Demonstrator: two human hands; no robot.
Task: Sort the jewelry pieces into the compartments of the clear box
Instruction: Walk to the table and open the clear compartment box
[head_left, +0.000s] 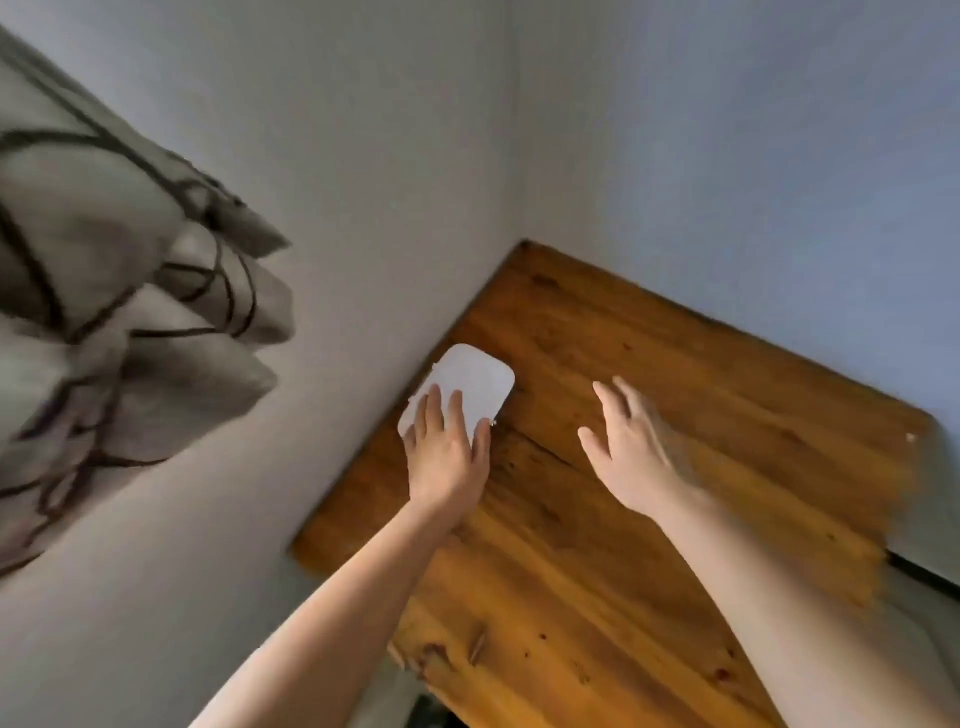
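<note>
While the view is tilted and somewhat blurred, the box (465, 384) can be made out as a pale, rounded-cornered rectangle lying flat on the wooden table (623, 519), at the table's left edge where it meets the white wall (363, 208). It reads as milky white rather than see-through here, and neither compartments nor jewelry pieces can be told from this view. The left hand (448, 457) lies palm down on the near end of the box, fingers (456, 410) extended and slightly spread across the top surface, the thumb running along the box's right edge; the hand rests on it flat rather than pinching, and whether it presses down cannot be told. The right hand (626, 452) is over bare wood to the right of the box, apart from it, palm down with fingers spread wide and holding nothing; whether it touches the tabletop cannot be determined because of motion blur. Both forearms are bare. A grey patterned cloth (119, 291) occupies the far left, against the wall.
</note>
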